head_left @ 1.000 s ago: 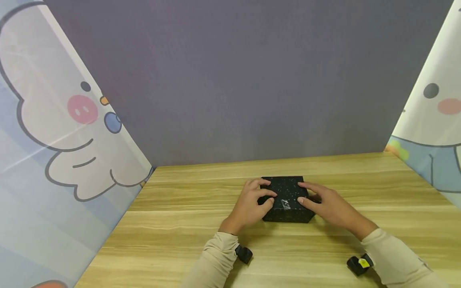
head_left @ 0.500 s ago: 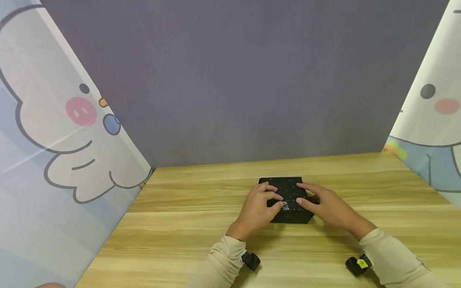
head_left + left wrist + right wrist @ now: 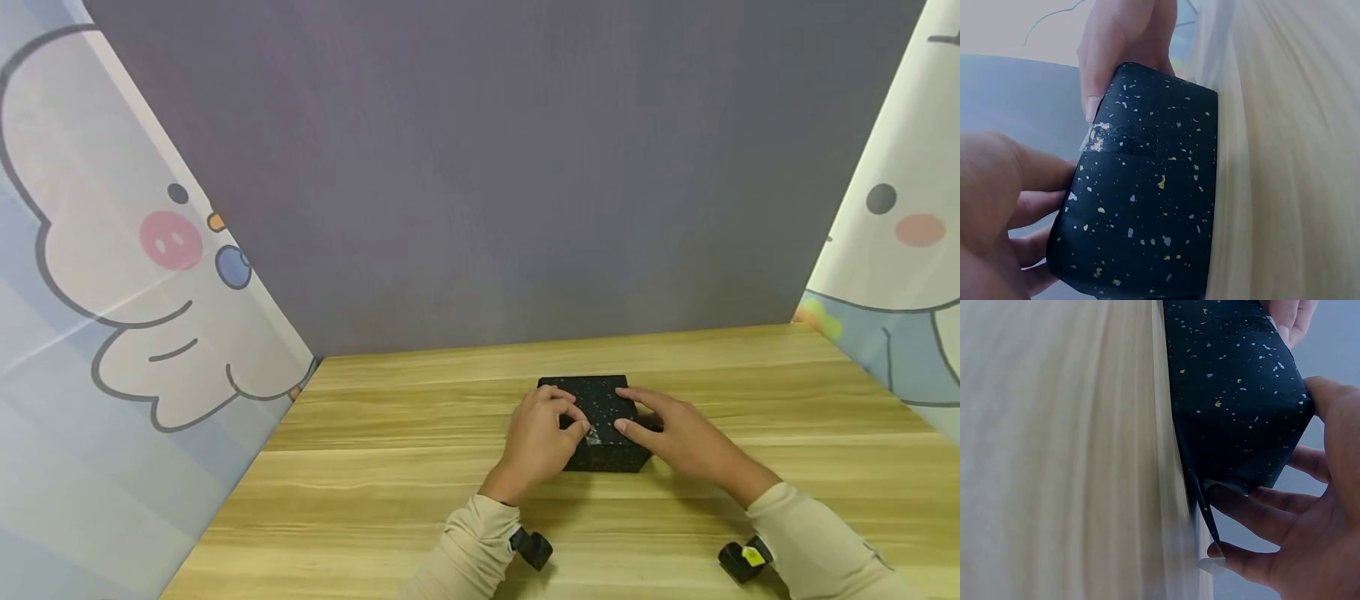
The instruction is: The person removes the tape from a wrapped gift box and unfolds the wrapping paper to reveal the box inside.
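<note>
A box wrapped in black paper with white and gold specks [image 3: 603, 400] stands on the wooden table. A piece of clear tape [image 3: 1100, 139] runs over its top front edge, one end sticking out past the paper. My left hand [image 3: 543, 433] lies over the box's left part, thumb and index fingertips together at the tape. My right hand [image 3: 686, 433] holds the right side, thumb on the top edge and fingers along the end. There, in the right wrist view, a loose paper flap [image 3: 1200, 494] stands out, with a pale tape bit [image 3: 1212, 565] by a fingertip.
The wooden table [image 3: 375, 492] reaches back to a grey panel [image 3: 480, 183]. Cartoon-printed sheets line the left [image 3: 90, 250] and right [image 3: 892, 250] sides. Black wrist cameras hang below the left sleeve [image 3: 476, 533] and the right sleeve [image 3: 813, 529].
My left hand has slid right across the box top to the tape, its thumb and index fingertips drawing together. The right hand keeps its hold on the box's right side.
</note>
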`<state>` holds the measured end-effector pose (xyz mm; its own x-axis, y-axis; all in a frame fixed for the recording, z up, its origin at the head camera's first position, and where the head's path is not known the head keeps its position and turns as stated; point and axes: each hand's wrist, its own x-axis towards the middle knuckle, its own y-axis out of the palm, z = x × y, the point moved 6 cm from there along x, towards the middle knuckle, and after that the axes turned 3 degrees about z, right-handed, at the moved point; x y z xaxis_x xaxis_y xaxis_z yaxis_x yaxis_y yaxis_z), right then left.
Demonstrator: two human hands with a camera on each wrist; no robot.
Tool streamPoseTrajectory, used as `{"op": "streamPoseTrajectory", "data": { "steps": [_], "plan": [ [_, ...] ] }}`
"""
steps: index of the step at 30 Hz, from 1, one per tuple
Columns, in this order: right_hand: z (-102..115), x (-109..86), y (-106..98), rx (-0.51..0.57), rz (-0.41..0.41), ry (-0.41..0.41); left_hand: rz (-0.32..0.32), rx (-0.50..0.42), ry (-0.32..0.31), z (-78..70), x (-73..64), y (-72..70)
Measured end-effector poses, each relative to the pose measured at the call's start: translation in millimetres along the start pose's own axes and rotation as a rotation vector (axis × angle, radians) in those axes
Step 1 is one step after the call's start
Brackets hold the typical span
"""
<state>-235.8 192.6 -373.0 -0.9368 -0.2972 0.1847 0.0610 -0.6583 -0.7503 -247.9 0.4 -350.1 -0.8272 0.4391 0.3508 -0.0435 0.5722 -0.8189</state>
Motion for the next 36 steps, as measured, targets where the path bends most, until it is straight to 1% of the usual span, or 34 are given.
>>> {"op": "streamPoseTrajectory", "data": {
  "steps": [4, 7, 10, 17, 19, 22, 25, 27, 29, 30, 33, 36],
  "plan": [
    [0.2, 0.9, 0.1, -0.012, -0.008, -0.003, 0.021, 0.008, -0.019, 0.9, 0.2, 0.4],
    [-0.3, 0.6, 1.2, -0.015, -0.013, -0.004, 0.052, -0.04, -0.058, 2.3, -1.0, 2.6],
    [-1.3, 0.1, 2.2, -0.011, -0.014, -0.004, 0.069, -0.069, -0.067, 1.4, -2.0, 4.7],
    [-1.4, -1.2, 3.9, -0.01, -0.014, -0.005, 0.075, 0.005, 0.016, -1.4, -5.0, 6.4],
    [-1.4, -0.5, 2.9, -0.014, -0.015, -0.004, 0.084, -0.001, 0.039, -0.4, -4.0, 5.5],
    [-0.7, 0.7, -0.1, -0.025, -0.015, -0.008, 0.092, -0.041, 0.052, 2.6, -1.8, 4.3],
    [-0.6, 1.1, -2.5, -0.025, -0.009, -0.005, 0.076, -0.056, 0.066, 3.2, -0.4, 4.4],
    [-0.8, 0.8, -3.4, -0.021, -0.007, -0.003, 0.054, -0.05, 0.074, 1.8, -0.1, 4.3],
    [-1.1, 0.5, -3.0, -0.016, -0.003, -0.003, 0.038, -0.051, 0.063, 0.6, -0.4, 4.8],
    [-1.4, 0.5, -2.4, -0.013, 0.0, -0.003, 0.036, -0.056, 0.047, 0.4, -0.9, 5.0],
    [-1.7, 0.5, -0.7, -0.005, 0.002, -0.003, 0.041, -0.067, 0.001, -0.1, -2.2, 6.0],
    [-1.4, 0.4, 0.9, 0.004, 0.001, 0.001, 0.054, -0.041, -0.009, -1.2, -3.1, 6.2]
  ]
}}
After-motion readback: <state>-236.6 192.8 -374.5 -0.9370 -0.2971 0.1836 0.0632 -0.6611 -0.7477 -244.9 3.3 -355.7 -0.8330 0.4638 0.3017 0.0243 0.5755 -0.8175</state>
